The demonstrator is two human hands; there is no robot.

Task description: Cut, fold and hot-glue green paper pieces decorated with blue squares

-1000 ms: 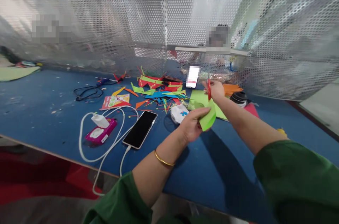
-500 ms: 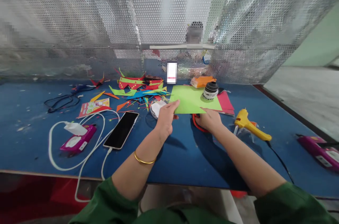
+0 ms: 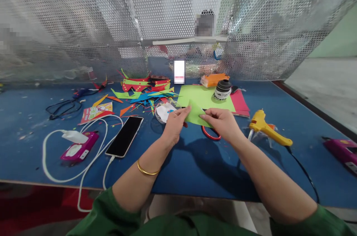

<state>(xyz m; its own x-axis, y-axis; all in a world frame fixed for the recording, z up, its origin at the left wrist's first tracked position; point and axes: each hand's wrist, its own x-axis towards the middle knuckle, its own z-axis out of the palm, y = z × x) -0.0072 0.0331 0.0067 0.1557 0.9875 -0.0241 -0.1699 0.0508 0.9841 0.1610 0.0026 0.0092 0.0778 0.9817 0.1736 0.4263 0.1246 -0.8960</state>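
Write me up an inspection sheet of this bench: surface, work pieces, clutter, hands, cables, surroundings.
Surface: blue table, small specks toward its left.
Work pieces: small green paper, held up; red-handled scissors just below it, blades hidden.
Clutter: colored paper scraps, black-screened phone, yellow glue gun; black-topped bottle on a larger green sheet.
Hands: left hand and right hand both pinch the small green paper.
Cables: white cable loops loosely, plugged into the phone; black cord trails from the glue gun.
Surroundings: perforated screen behind; a person beyond it.
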